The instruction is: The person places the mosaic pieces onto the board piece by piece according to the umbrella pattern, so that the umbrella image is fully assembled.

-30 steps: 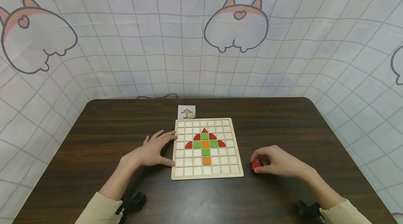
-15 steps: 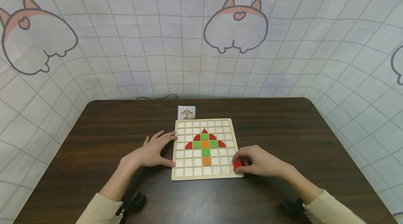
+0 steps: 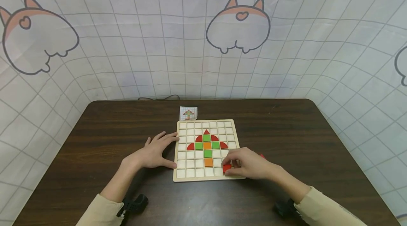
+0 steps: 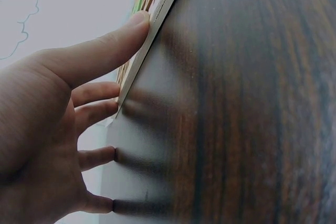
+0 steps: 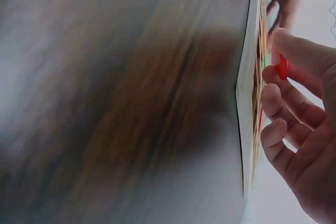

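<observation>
A square wooden grid board (image 3: 190, 179) lies on the table, with red, green and orange pieces set in its cells as an arrow-like figure. My left hand (image 3: 152, 152) rests at the board's left edge, thumb and fingertips touching the rim with the fingers spread. Over the lower right cells, my right hand (image 3: 249, 164) pinches a small flat red piece (image 3: 226, 168) between thumb and fingers. The right wrist view shows that red piece (image 5: 283, 68) held close over the board, the other fingers loosely bent; part of its outline is hidden.
A small printed card (image 3: 188, 113) with a similar coloured figure lies behind the board's upper left corner. Another red piece (image 3: 262, 156) peeks out behind my right wrist. The dark wooden table (image 3: 111, 123) ends at a white grid-patterned curtain (image 3: 178, 60).
My right hand has moved left from the table beside the board to above its lower right cells, carrying the red piece. The left hand stays at the board's edge.
</observation>
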Motion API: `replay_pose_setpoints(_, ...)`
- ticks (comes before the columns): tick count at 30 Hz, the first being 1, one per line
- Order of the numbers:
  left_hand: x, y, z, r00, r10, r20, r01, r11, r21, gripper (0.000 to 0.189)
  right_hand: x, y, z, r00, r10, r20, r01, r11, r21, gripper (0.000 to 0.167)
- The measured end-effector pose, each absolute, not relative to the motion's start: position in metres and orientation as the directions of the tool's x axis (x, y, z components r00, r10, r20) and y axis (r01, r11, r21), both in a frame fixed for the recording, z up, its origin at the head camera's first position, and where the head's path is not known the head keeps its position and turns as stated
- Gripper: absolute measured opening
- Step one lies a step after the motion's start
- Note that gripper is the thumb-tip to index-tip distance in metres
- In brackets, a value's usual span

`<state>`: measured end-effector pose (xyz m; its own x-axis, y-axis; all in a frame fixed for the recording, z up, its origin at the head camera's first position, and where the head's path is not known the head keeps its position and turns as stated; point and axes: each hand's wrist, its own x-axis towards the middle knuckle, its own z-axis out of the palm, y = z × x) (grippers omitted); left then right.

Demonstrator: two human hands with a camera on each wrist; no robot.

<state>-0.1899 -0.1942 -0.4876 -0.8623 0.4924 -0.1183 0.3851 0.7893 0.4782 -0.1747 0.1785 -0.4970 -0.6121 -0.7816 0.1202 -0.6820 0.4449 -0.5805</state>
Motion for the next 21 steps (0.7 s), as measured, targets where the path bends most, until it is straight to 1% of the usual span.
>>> replay_pose_setpoints(4,-0.19,-0.194,-0.488,-0.861,0.495,-0.116,0.389,0.788,0.478,0.095,-0.174,0.169,-0.498,-0.608,-0.784,0.124,-0.693,0.448,-0.565,0.019)
replay_pose_setpoints(13,-0.189,-0.194,-0.487,-0.865,0.49,-0.112,0.386,0.79,0.476,0.094,-0.173,0.152,-0.501,-0.551,-0.814,0.184,-0.771,0.411,-0.487,0.021)
replay_pose_setpoints(16,-0.189,-0.194,-0.487,-0.866,0.488,-0.112,0.384,0.791,0.477,0.094,-0.172,0.148,-0.502,-0.557,-0.81,0.183,-0.771,0.423,-0.476,0.021)
replay_pose_setpoints(21,-0.189,-0.194,-0.488,-0.864,0.491,-0.111,0.385,0.787,0.482,0.094,-0.171,0.144,-0.503,-0.588,-0.791,0.169,-0.754,0.461,-0.468,0.02)
